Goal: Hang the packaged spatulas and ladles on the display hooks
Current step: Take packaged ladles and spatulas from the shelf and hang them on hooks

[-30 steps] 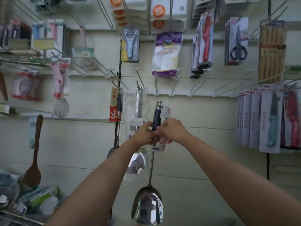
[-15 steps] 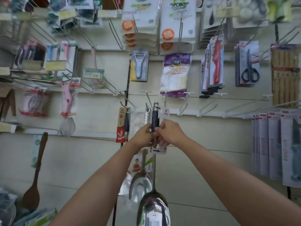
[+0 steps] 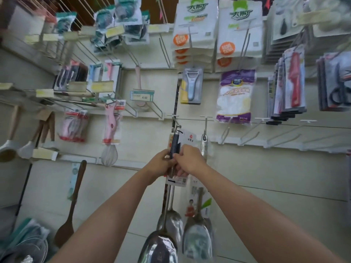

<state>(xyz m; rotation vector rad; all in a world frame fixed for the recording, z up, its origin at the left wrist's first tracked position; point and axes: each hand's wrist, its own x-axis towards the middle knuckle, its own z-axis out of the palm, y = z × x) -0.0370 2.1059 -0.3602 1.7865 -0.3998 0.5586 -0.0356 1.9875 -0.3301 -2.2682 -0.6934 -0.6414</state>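
A steel spatula (image 3: 160, 249) with a dark blue handle and a white card tag hangs down in front of me. My left hand (image 3: 159, 164) and my right hand (image 3: 189, 159) both grip its handle, raised to the display wall. The handle's top loop sits right at a white hook (image 3: 175, 120); whether it is on the hook I cannot tell. Just behind it hangs another steel spatula (image 3: 171, 221). To the right a packaged spatula (image 3: 198, 238) hangs from the neighbouring hook (image 3: 206, 122).
Several bare white hooks (image 3: 248, 133) stick out along the rail to the right. Above hang a peeler card (image 3: 191, 85), a purple bag (image 3: 235, 95) and knife packs (image 3: 290, 82). A whisk (image 3: 109, 153) and a wooden spatula (image 3: 71, 204) hang at the left.
Both hands have lifted the spatula up and toward the wall, bringing its top loop level with the hook. My view has tilted upward, showing higher shelves.
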